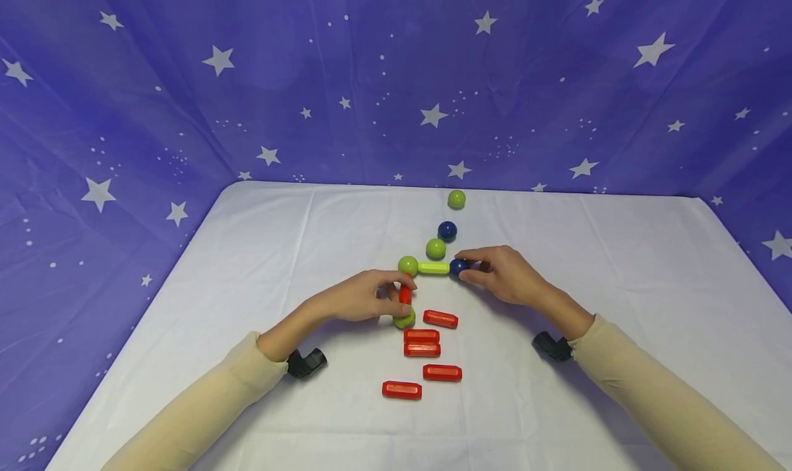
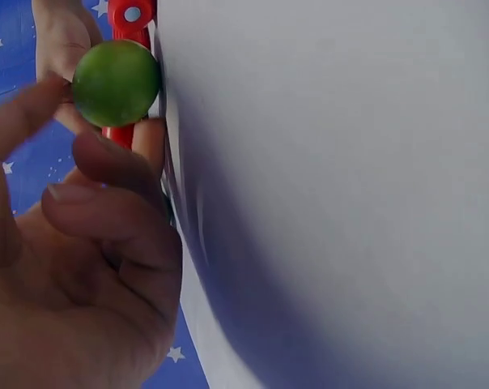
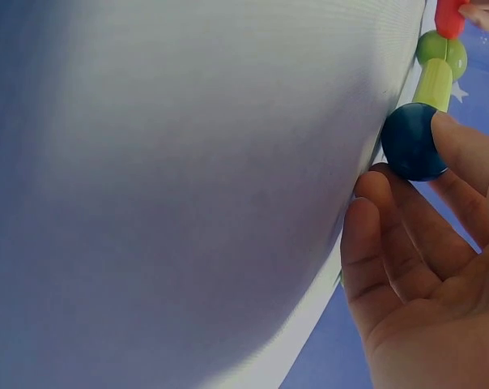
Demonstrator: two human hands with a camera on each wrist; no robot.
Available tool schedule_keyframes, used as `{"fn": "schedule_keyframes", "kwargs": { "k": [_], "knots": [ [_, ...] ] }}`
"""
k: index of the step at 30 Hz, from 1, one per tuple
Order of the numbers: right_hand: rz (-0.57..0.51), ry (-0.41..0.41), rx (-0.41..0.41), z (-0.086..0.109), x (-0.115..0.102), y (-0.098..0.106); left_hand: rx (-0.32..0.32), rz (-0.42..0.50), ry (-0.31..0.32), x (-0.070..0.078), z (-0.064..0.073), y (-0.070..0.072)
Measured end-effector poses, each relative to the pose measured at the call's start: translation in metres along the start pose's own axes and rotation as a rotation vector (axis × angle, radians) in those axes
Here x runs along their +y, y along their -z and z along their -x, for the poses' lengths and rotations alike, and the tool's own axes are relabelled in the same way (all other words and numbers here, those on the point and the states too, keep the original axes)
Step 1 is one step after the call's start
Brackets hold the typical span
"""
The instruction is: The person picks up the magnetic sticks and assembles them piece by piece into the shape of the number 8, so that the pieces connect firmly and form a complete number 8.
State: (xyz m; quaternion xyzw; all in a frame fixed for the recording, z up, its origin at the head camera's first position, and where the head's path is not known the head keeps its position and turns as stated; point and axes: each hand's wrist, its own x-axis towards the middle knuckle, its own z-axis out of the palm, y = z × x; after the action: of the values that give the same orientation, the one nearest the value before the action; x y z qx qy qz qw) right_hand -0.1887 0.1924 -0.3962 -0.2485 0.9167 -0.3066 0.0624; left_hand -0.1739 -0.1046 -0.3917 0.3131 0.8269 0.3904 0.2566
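Note:
In the head view a yellow-green rod (image 1: 434, 268) joins a green ball (image 1: 408, 265) on its left to a dark blue ball (image 1: 458, 269) on its right. A red rod (image 1: 405, 294) runs from that green ball toward the person, ending at a second green ball (image 1: 404, 318). My left hand (image 1: 361, 296) spans the red rod, index finger at its far end and thumb at the nearer green ball (image 2: 116, 83). Between thumb and index finger, my right hand (image 1: 512, 276) pinches the dark blue ball (image 3: 413, 142); its other fingers are curled beside it.
Beyond the joined pieces lie a loose green ball (image 1: 436, 248), a dark blue ball (image 1: 447, 231) and another green ball (image 1: 456, 199). Several red rods (image 1: 422, 349) are scattered nearer the person. A white cloth (image 1: 619, 271) covers the table, with a starry purple backdrop (image 1: 371, 79) behind.

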Motion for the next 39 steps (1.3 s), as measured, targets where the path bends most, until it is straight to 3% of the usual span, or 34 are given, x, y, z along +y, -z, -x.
{"fn": "schedule_keyframes", "kwargs": {
  "k": [5,10,24,33,39],
  "knots": [
    [0.004,-0.001,-0.006,0.000,-0.001,0.001,-0.047,-0.012,-0.028,-0.001,0.005,0.002],
    [0.008,-0.007,-0.008,0.000,-0.001,0.002,-0.022,-0.009,-0.077,-0.004,0.007,0.001],
    [0.016,-0.010,-0.009,0.002,-0.005,0.003,0.047,-0.027,-0.064,-0.005,0.013,-0.002],
    [0.033,0.058,0.122,0.019,-0.024,0.003,0.053,-0.024,-0.049,-0.006,0.014,-0.003],
    [0.000,0.084,0.010,0.034,-0.040,-0.006,0.049,-0.041,-0.065,-0.005,0.012,-0.004]
  ]
}}
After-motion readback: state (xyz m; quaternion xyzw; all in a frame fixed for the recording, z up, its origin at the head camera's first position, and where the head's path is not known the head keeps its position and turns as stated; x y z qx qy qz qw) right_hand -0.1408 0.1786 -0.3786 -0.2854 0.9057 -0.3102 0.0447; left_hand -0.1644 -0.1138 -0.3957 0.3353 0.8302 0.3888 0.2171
